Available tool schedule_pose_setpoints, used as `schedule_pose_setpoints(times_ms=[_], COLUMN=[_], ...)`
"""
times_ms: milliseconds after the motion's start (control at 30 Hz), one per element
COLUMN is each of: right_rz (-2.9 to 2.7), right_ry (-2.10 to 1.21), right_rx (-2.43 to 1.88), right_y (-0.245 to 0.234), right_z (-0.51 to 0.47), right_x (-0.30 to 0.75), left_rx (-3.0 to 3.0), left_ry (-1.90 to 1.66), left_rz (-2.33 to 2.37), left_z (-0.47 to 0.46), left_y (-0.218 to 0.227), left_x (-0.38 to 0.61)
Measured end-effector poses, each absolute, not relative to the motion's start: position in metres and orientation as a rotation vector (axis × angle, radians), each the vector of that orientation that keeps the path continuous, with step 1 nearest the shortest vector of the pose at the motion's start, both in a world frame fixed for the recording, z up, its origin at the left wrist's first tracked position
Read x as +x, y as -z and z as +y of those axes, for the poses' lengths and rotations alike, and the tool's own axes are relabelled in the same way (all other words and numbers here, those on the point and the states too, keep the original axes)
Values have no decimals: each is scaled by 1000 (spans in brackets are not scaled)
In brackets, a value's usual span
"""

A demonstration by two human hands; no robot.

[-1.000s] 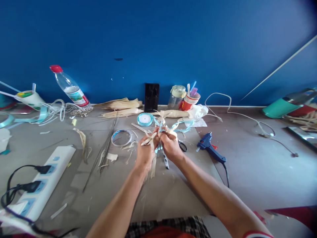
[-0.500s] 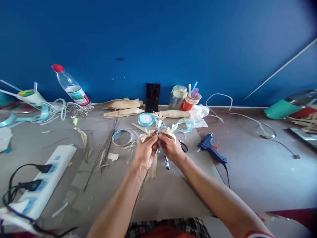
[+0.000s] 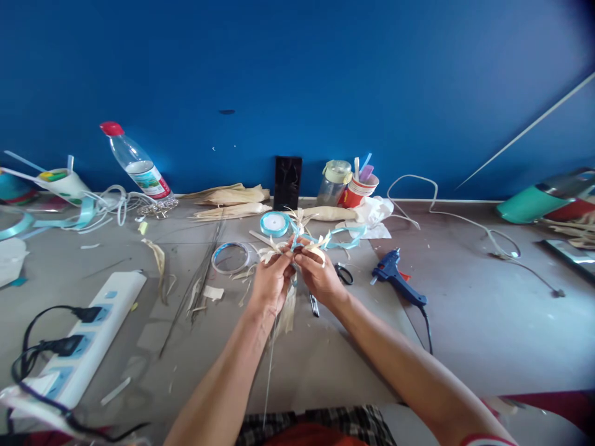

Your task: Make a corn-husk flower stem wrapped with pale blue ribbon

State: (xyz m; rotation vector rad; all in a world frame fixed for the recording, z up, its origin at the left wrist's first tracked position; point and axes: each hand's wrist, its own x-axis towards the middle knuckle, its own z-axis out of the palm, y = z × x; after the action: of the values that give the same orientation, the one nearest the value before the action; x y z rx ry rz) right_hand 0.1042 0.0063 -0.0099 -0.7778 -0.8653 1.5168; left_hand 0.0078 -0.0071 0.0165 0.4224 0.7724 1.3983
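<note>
My left hand (image 3: 270,280) and my right hand (image 3: 320,277) meet at the table's middle, both closed on a small bundle of pale dried husk strips (image 3: 289,308) bound with light blue ribbon (image 3: 341,236). Husk tips fan out above my fingers, and a thin wire stem (image 3: 269,371) hangs down from the bundle toward me. The ribbon trails right and back toward a light blue ribbon spool (image 3: 274,223) lying just behind my hands.
A blue glue gun (image 3: 394,276) lies to the right, scissors (image 3: 344,274) beside my right hand, a tape ring (image 3: 230,257) and thin wires (image 3: 198,282) to the left. A white power strip (image 3: 86,339) sits front left. Bottle (image 3: 134,163), phone (image 3: 286,182), jar (image 3: 334,181) and cup (image 3: 357,189) stand along the blue wall.
My hands have shifted slightly up and away with the bundle, fingers working at its top. The wire stem now shows hanging below it.
</note>
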Motion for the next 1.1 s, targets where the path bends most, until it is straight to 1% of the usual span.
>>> schedule_pose_setpoints(times_ms=[200,333,400,467,567,633,700,833,1000,1100], right_rz=[-907,-1177,-1308,-1367,-1335,-1415,-1625,-1897,-2091,-2089], right_ry=[-1609,-1779,-1755,-1613,-1228,-937,-769,-497,-297,-288], right_rx=[-707,-1009,-1068,-1093,-1292,-1606,-1937,-2279,-2320,-2416], right_y=[-4,-37,-58,-74,-78,-68,-51,-21,-8,-6], right_z=[17,28,30,27,17,5,-10,-34,-37,-33], right_x=[129,178,210,242,288,316,339,355,330,318], left_rx=[437,396,375,383,398,410,422,462,516,534], left_ry=[-1519,-1549,-1576,-1574,-1570,-1573,-1569,-1546,-1502,-1497], left_rz=[865,875,856,828,879,930,975,1030,1063,1043], left_z=[-3,1,3,4,4,3,2,-1,-7,-8], left_y=[-17,-13,-11,-10,-10,-11,-11,-10,-10,-9], left_x=[1,-5,-7,-7,-5,-3,0,8,17,18])
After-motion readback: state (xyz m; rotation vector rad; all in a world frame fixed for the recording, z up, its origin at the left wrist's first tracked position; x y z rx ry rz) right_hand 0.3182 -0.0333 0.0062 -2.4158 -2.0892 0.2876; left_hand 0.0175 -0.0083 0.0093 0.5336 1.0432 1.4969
